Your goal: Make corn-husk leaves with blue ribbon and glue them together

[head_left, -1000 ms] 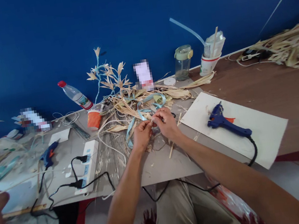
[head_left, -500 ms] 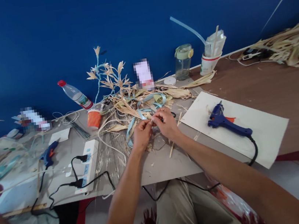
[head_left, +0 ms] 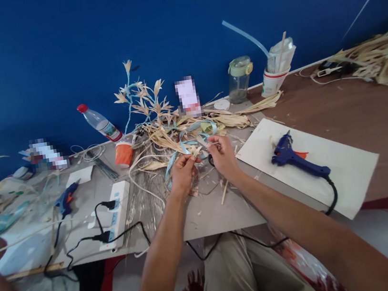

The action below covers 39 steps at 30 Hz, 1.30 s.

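Observation:
My left hand (head_left: 183, 170) is closed in a pinch on a small pale husk piece (head_left: 197, 152), whose tip sticks out to the right of the fingers. Just right of it, my right hand (head_left: 223, 155) pinches a flat, pale husk strip (head_left: 201, 140) between thumb and fingers, a short gap away from the left hand's piece. A black ring (head_left: 211, 160), perhaps a scissor handle, lies beneath the right hand. Behind both hands spreads a pile of dry husks (head_left: 164, 137) tangled with light blue ribbon (head_left: 184, 146).
At right, a blue glue gun (head_left: 301, 163) rests on a white board (head_left: 348, 167). Left are a power strip (head_left: 120, 209), another glue gun (head_left: 65, 200) and a co-worker's arm (head_left: 4, 287). Husk flowers on a stem (head_left: 129, 96), an orange cup (head_left: 123, 154) and a bottle (head_left: 100, 125) stand behind.
My hands, together before at one small piece, have moved apart. The right hand has drawn back slightly rightward, and a pale husk strip now shows in its fingers.

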Each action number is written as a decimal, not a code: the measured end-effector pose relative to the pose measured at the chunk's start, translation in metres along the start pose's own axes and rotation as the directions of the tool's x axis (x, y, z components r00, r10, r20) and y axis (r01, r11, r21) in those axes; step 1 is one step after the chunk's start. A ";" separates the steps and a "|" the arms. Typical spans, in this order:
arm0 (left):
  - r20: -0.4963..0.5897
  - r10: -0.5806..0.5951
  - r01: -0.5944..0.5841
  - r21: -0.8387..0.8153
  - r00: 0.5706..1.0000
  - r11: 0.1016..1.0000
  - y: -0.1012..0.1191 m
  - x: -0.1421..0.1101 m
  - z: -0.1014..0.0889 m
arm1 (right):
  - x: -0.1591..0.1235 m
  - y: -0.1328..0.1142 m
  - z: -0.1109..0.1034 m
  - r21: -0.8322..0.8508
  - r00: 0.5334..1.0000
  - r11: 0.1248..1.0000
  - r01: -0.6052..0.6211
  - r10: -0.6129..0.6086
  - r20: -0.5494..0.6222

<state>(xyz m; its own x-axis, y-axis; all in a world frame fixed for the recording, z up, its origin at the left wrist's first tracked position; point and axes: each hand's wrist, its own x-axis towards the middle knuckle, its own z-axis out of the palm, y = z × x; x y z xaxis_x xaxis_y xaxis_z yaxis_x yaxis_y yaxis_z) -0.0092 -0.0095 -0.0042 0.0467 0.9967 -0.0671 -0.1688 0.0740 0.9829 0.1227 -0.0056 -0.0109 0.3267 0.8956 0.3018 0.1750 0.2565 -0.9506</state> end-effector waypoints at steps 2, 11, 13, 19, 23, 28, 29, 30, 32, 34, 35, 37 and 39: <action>0.002 -0.005 0.005 -0.024 1.000 1.000 0.001 0.001 -0.001 | 0.001 0.002 0.000 0.004 0.998 0.999 -0.051 0.051 -0.024; -0.058 0.045 -0.040 0.077 0.997 0.996 -0.003 0.007 -0.009 | 0.011 0.004 -0.011 -0.003 0.994 0.998 -0.067 0.067 -0.089; -0.058 0.059 -0.055 0.075 0.997 0.996 -0.003 0.008 -0.010 | 0.014 0.001 -0.013 -0.010 0.993 0.997 -0.080 0.079 -0.092; -0.043 0.069 -0.071 -0.048 0.997 0.996 -0.002 0.008 -0.013 | 0.022 -0.011 -0.018 -0.151 0.997 0.987 -0.051 0.060 0.055; -0.035 0.055 -0.058 -0.085 0.998 0.995 0.000 0.007 -0.014 | 0.023 -0.033 -0.041 -0.285 0.909 0.952 0.107 0.023 0.417; -0.028 0.058 -0.061 -0.147 0.998 0.987 0.000 0.006 -0.015 | 0.022 -0.051 -0.108 -0.444 0.811 0.820 0.360 -0.040 0.583; -0.024 0.055 -0.058 -0.165 0.998 0.985 0.000 0.006 -0.015 | 0.023 -0.049 -0.125 -0.510 0.846 0.781 0.359 -0.042 0.531; -0.020 0.053 -0.055 -0.180 0.998 0.982 0.001 0.006 -0.015 | 0.025 -0.046 -0.142 -0.589 0.890 0.730 0.347 -0.059 0.451; -0.017 0.048 -0.050 -0.198 0.999 0.979 0.002 0.005 -0.015 | 0.028 -0.038 -0.176 -0.701 0.932 0.634 0.326 -0.093 0.349; -0.025 0.050 -0.054 -0.200 0.998 0.978 0.002 0.006 -0.016 | 0.028 -0.032 -0.202 -0.761 0.947 0.569 0.310 -0.112 0.302; -0.029 0.056 -0.060 -0.194 0.998 0.979 0.001 0.006 -0.016 | 0.026 -0.031 -0.210 -0.762 0.951 0.573 0.301 -0.118 0.287; -0.034 0.078 -0.083 -0.164 0.996 0.983 0.000 0.007 -0.015 | 0.017 -0.033 -0.210 -0.723 0.975 0.657 0.213 -0.101 0.196; -0.036 0.096 -0.100 -0.129 0.995 0.987 -0.002 0.007 -0.014 | 0.004 -0.039 -0.190 -0.613 0.990 0.785 0.093 -0.007 0.141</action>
<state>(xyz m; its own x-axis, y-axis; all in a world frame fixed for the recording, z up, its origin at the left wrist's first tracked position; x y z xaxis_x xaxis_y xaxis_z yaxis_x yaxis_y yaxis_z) -0.0219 -0.0020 -0.0087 -0.0055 0.9997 0.0218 -0.2984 -0.0225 0.9542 0.2932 -0.0808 0.0414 0.1911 0.9362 0.2949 0.7367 0.0617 -0.6733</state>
